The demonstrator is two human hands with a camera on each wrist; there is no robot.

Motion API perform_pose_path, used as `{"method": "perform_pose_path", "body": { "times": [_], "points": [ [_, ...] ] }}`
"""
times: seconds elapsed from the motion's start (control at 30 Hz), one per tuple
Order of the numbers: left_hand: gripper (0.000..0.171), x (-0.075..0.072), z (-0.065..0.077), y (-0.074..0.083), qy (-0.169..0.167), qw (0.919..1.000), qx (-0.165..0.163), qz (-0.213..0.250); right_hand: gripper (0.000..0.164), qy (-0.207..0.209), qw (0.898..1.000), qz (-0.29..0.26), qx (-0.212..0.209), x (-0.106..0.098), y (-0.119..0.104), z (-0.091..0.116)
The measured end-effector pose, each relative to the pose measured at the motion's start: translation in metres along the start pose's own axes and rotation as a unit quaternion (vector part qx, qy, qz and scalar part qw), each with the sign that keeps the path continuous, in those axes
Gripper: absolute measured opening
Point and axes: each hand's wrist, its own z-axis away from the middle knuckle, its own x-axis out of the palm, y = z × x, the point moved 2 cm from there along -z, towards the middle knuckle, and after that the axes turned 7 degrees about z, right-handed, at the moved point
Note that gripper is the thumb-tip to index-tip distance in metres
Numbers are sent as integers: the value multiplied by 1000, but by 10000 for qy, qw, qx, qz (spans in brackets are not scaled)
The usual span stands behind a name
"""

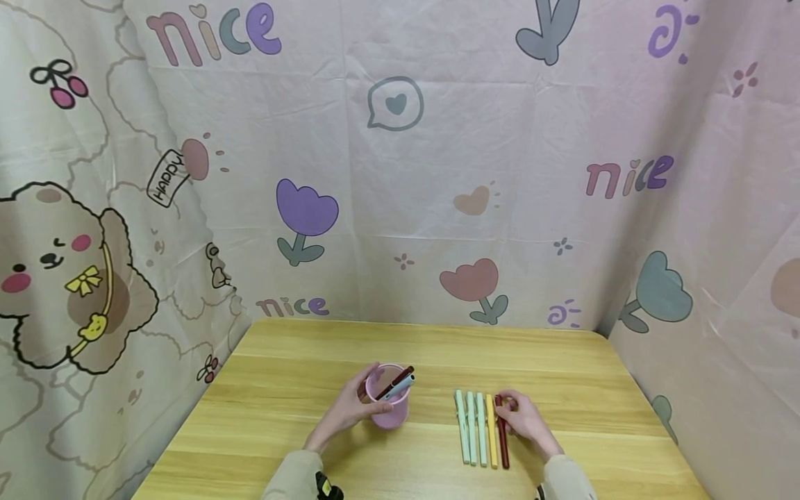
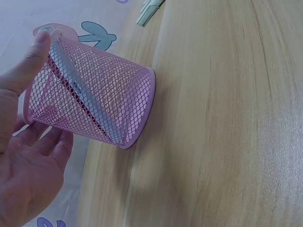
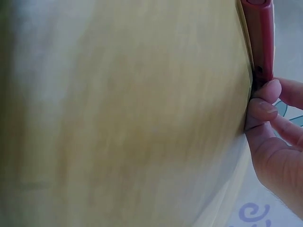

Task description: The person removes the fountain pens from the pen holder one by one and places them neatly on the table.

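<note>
Head: a pink cup [image 1: 394, 418] is gripped by the left hand [image 1: 348, 411], a red pen [image 1: 504, 448] is pinched by the right hand [image 1: 525, 419]; table [image 1: 431, 357] is left between them and the back edge [image 1: 431, 326]. Left wrist: the cup is spanned by thumb [image 2: 29, 66] and fingers [image 2: 59, 145]. Right wrist: the fingers are bent.

Metal-mesh cup [image 2: 94, 90] (wood-grain tabletop [image 2: 227, 118], glossy)
</note>
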Motion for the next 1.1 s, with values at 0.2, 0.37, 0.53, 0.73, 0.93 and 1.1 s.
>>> {"method": "perform_pose_path", "body": {
  "times": [0.2,0.37,0.53,0.73,0.93,1.1],
  "points": [
    [99,0,-1,1,-46,10000,41,-11,43,51,9999,98,4,0,-2,0],
    [98,0,-1,3,-16,10000,28,-43,44,131,9997,174,-87,0,-2,0],
    [98,1,-1,3,-18,10000,32,-39,42,197,9996,190,-107,1,-2,0],
    [97,1,0,3,-19,10000,-11,-26,40,268,9993,209,-183,0,-4,2],
    [98,1,0,2,52,10000,-38,-25,40,368,9986,314,-192,-2,-5,3],
    [99,1,0,2,44,10000,-49,32,41,484,9972,493,-287,-2,-10,3]
  ]
}}
